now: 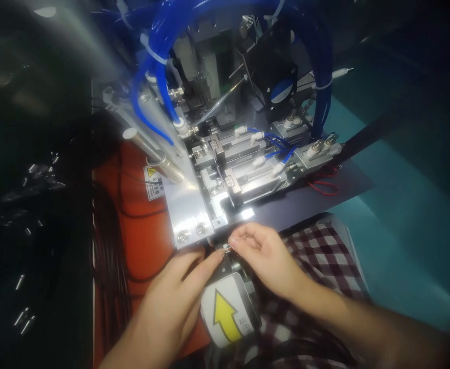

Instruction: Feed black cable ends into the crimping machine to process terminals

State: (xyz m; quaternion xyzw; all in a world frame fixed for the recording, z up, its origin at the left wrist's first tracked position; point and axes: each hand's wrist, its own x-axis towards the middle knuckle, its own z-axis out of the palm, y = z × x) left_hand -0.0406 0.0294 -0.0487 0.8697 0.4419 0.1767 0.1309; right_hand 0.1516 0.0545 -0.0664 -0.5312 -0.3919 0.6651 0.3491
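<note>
- Small shiny part [227, 248]: sits at the meeting fingertips, just below the front end of the metal plate [188, 218].
- Right hand [265, 253]: thumb and forefinger pinch the shiny part — the other fingers curl in.
- Left hand [175, 287]: thumb reaches to the part's other side; its forefinger runs toward the plate's edge — the fingertips are hidden, so I cannot tell its grip.
- White label [225, 310] with a yellow arrow: just below the hands.
- Blue tubes [323, 77]: arch above the machine.

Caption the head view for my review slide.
Bare left hand and bare right hand meet at a small shiny part before a silver metal machine with blue tubes.
</note>
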